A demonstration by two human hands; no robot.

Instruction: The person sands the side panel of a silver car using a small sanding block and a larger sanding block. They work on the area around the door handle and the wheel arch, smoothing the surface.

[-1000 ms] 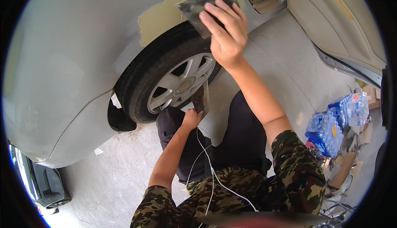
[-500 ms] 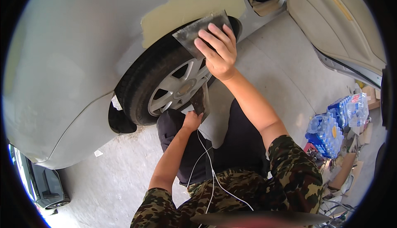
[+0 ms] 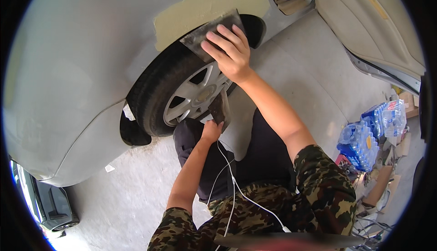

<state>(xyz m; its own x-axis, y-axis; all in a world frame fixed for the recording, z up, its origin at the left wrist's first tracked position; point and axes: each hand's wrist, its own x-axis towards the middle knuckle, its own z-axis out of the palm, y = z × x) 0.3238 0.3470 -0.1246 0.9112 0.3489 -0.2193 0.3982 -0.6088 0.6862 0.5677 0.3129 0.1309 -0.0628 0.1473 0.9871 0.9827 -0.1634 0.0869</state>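
My right hand [image 3: 230, 53] presses a flat grey spreader blade [image 3: 207, 35] against the silver car body [image 3: 82, 60], at the lower edge of a pale yellow filler patch [image 3: 205, 10] above the wheel arch. Its fingers lie spread over the blade. My left hand [image 3: 211, 130] holds a second, dark flat blade [image 3: 221, 107] upright near my knee, in front of the tyre and silver wheel [image 3: 191, 98]. A white cable [image 3: 232, 182] hangs down my front.
An open car door [image 3: 378, 28] stands at the upper right. Packs of water bottles [image 3: 371, 132] and cardboard clutter [image 3: 387, 178] lie on the concrete floor at the right. A dark car [image 3: 45, 205] is at the lower left.
My right hand has slid the spreader down and left along the arch, off the filler patch toward the tyre. My left hand has stayed put with the dark blade.
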